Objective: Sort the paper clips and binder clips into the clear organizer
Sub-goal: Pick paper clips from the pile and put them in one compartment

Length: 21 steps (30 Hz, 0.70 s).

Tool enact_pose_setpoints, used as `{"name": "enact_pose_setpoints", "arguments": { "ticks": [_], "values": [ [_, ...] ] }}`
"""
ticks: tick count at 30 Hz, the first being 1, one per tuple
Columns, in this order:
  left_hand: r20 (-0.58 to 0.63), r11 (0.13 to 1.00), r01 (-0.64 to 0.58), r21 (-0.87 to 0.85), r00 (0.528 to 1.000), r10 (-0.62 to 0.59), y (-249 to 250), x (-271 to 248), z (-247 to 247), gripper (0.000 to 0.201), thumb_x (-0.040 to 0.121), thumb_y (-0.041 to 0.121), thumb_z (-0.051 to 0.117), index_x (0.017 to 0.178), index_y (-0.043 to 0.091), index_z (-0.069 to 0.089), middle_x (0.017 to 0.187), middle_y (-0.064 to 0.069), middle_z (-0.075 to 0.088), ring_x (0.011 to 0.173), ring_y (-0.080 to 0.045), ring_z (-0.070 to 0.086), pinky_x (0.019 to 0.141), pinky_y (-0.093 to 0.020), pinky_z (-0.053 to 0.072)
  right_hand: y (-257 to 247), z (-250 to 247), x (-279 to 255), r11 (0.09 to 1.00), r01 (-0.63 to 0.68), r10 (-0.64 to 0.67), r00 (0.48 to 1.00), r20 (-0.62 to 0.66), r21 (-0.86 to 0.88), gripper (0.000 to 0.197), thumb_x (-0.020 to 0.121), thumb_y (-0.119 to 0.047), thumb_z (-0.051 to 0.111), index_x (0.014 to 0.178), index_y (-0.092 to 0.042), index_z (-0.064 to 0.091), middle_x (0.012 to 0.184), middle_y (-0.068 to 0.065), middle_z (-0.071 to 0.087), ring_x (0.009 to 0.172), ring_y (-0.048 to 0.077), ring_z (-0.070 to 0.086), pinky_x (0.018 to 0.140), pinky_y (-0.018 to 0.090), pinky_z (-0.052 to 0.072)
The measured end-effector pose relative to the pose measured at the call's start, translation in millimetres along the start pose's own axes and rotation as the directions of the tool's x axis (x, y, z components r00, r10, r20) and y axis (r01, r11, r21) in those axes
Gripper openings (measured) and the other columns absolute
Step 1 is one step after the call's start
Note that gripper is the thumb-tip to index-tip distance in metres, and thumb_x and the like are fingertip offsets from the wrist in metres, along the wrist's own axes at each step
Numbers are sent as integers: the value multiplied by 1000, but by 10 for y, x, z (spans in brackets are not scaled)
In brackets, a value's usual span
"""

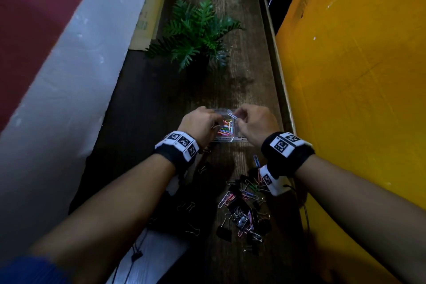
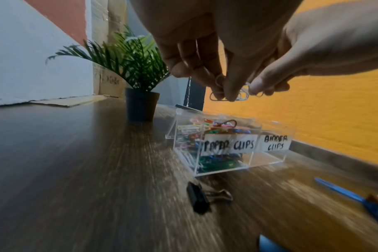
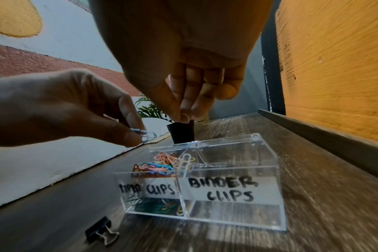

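The clear organizer (image 1: 230, 139) (image 2: 270, 158) (image 3: 227, 213) stands on the wooden shelf with its lid tipped back. Its "PAPER CLIPS" side holds several coloured clips, and the "BINDER CLIPS" side shows bare acrylic. My left hand (image 1: 215, 124) (image 2: 222, 95) (image 3: 138, 136) hovers over it, pinching silver paper clips (image 2: 216, 98) (image 3: 148, 134). My right hand (image 1: 237, 117) (image 2: 263, 88) (image 3: 183, 117) is just beside it, thumb and forefinger tips pressed together; whether they hold a clip is hidden. A white paper clip (image 3: 184, 161) (image 1: 231, 115) stands tilted at the divider.
A mixed pile of paper clips and black binder clips (image 1: 244, 210) lies near me. One binder clip (image 2: 197, 197) (image 3: 99, 228) sits just before the organizer. A potted plant (image 1: 196, 30) stands behind it. The yellow wall (image 1: 345, 76) hems the right side, and white paper (image 1: 149, 256) lies front left.
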<state>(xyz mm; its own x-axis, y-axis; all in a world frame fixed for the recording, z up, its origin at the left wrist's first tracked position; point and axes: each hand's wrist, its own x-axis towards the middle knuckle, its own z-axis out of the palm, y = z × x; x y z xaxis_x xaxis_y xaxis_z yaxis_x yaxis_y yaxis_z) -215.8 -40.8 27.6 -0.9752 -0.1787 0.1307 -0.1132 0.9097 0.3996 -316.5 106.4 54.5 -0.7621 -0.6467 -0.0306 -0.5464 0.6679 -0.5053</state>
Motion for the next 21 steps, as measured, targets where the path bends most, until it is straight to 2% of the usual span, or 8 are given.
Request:
{"name": "enact_pose_setpoints", "arguments": {
  "ticks": [6, 9, 12, 14, 19, 21],
  "values": [
    [95, 1000, 25, -2, 995, -25, 1, -22, 128, 14, 85, 26, 61, 97, 24, 68, 105, 4, 65, 103, -19, 55, 74, -31, 46, 91, -20, 11, 1000, -15, 15, 1000, -4, -4, 9, 82, -19, 66, 90, -24, 66, 82, -9, 65, 76, 11, 60, 70, 32, 53],
    [80, 1000, 23, 16, 997, -24, -22, -48, 173, 16, 87, 29, 59, 97, 23, 70, 103, 4, 65, 100, -20, 55, 71, -28, 45, 70, 10, 36, 1000, 9, -9, 999, 35, -1, 9, 83, -17, 65, 91, -21, 67, 81, -8, 65, 76, 11, 60, 70, 29, 52],
    [62, 997, -15, 77, 998, 10, -35, -74, 184, 21, 88, 32, 58, 102, 23, 71, 105, 0, 62, 97, -20, 52, 68, -26, 37, 3, 34, 105, 997, 68, -63, 994, 89, -45, 8, 84, -18, 64, 90, -20, 67, 80, -7, 65, 76, 12, 61, 69, 29, 52],
    [52, 996, -17, 93, 999, 12, -40, -110, 189, 23, 88, 33, 58, 103, 23, 71, 104, -3, 58, 95, -22, 50, 68, -29, 39, -50, 53, 167, 991, 99, -87, 987, 133, -85, 10, 84, -17, 62, 92, -20, 68, 83, -5, 68, 78, 14, 63, 71, 29, 52],
    [183, 985, -29, 172, 983, -4, -30, -199, 176, 32, 87, 39, 47, 111, 28, 66, 110, -3, 56, 96, -23, 46, 75, -34, 40, -184, 159, 282, 966, 131, -77, 969, 234, -224, 15, 83, -22, 62, 95, -26, 70, 93, 1, 71, 88, 22, 65, 78, 37, 54],
    [147, 987, -11, 158, 989, -13, 25, -261, 154, 40, 82, 36, 41, 113, 24, 65, 106, -6, 58, 93, -27, 50, 73, -38, 42, -211, 188, 280, 957, 126, -53, 962, 269, -261, 17, 85, -24, 62, 100, -28, 70, 97, 0, 71, 91, 22, 64, 79, 34, 53]
  ]
}}
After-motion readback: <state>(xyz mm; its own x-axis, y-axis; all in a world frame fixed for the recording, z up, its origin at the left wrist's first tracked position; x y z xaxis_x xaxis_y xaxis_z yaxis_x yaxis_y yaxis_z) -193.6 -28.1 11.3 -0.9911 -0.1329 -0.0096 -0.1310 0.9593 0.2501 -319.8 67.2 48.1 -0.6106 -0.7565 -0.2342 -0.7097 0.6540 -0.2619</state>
